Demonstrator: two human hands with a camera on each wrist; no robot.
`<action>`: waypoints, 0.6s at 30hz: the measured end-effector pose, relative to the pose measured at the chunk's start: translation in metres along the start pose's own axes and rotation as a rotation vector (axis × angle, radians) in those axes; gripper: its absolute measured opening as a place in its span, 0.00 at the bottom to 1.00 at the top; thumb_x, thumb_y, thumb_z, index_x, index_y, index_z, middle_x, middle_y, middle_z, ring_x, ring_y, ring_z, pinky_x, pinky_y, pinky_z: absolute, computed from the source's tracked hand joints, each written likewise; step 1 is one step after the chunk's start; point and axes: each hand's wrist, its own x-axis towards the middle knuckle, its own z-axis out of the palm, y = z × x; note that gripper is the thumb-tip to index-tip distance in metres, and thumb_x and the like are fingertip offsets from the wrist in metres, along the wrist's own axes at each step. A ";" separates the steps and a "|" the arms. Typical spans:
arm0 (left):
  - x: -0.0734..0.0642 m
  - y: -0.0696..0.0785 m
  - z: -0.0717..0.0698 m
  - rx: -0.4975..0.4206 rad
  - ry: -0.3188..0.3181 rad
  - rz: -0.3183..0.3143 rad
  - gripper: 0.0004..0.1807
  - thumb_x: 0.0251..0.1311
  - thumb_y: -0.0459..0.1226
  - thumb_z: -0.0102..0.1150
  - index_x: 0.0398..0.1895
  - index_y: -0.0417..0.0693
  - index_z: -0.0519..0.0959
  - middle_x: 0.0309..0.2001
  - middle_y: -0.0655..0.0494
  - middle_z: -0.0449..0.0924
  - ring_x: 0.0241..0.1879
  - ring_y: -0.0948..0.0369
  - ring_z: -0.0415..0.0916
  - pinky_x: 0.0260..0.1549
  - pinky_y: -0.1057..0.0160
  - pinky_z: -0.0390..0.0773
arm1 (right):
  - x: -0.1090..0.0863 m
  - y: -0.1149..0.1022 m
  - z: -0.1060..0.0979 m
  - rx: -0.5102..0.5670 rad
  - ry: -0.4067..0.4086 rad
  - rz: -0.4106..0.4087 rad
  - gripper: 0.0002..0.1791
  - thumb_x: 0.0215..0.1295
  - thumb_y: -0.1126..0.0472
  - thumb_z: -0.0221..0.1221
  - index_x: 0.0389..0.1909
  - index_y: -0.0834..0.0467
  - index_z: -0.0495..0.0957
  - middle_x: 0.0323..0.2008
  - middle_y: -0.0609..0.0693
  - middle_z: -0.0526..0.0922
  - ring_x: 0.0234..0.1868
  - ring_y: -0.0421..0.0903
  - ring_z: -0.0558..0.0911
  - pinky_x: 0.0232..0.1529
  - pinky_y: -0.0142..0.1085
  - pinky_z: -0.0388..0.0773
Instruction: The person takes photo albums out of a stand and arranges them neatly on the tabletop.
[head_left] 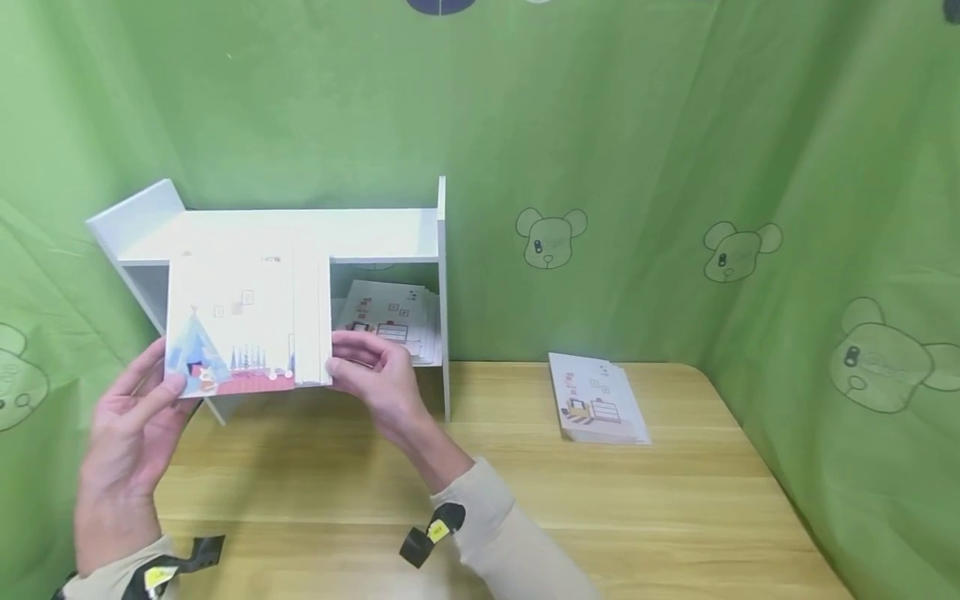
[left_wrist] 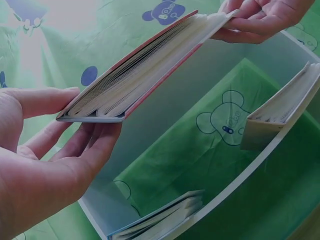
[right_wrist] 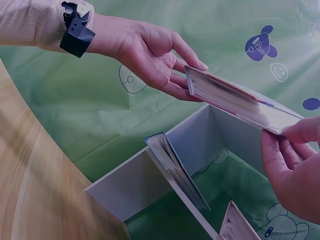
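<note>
An illustrated book [head_left: 228, 333] with a blue tent on its cover is held up in front of a white shelf [head_left: 360, 233]. My left hand [head_left: 127, 442] pinches its left edge, thumb on the cover and fingers behind; in the left wrist view this hand [left_wrist: 60, 155] grips the spine side. At the opposite edge my right hand [head_left: 378, 375] pinches the loose page side between thumb and fingers. The right wrist view shows the book [right_wrist: 235, 97] tilted, its page block between the covers, with the right hand [right_wrist: 295, 165] at the near end.
Inside the shelf's lower space lies another book [head_left: 390, 312], on the right. A further book [left_wrist: 160, 217] shows in the shelf in the left wrist view. One more book [head_left: 596, 398] lies on the wooden table [head_left: 525, 500] at right. A green curtain [head_left: 630, 125] hangs behind.
</note>
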 end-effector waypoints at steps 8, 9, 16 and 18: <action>-0.002 -0.004 -0.002 0.063 -0.074 -0.009 0.31 0.61 0.13 0.30 0.68 0.34 0.56 0.67 0.38 0.61 0.58 0.47 0.71 0.58 0.55 0.72 | -0.005 0.003 -0.007 0.009 -0.008 -0.011 0.19 0.53 0.78 0.60 0.48 0.65 0.78 0.42 0.62 0.82 0.41 0.53 0.83 0.43 0.43 0.83; -0.003 -0.004 -0.002 0.031 -0.084 -0.015 0.32 0.60 0.12 0.29 0.68 0.34 0.56 0.67 0.38 0.61 0.58 0.47 0.71 0.58 0.55 0.72 | -0.005 0.003 -0.008 0.008 -0.007 -0.010 0.19 0.53 0.78 0.60 0.48 0.65 0.78 0.42 0.62 0.82 0.41 0.53 0.83 0.43 0.43 0.83; -0.006 -0.014 -0.005 0.043 -0.105 -0.035 0.32 0.60 0.13 0.30 0.68 0.37 0.57 0.66 0.38 0.61 0.58 0.47 0.71 0.58 0.55 0.73 | -0.012 0.001 -0.017 -0.014 0.002 0.008 0.19 0.54 0.77 0.61 0.48 0.66 0.78 0.43 0.62 0.81 0.41 0.52 0.83 0.44 0.42 0.83; -0.007 -0.016 -0.006 0.049 -0.111 -0.040 0.32 0.61 0.13 0.30 0.69 0.37 0.56 0.66 0.38 0.61 0.57 0.47 0.71 0.57 0.56 0.73 | -0.013 0.002 -0.020 -0.025 0.007 0.011 0.19 0.54 0.77 0.61 0.48 0.65 0.78 0.43 0.62 0.81 0.42 0.52 0.83 0.44 0.42 0.83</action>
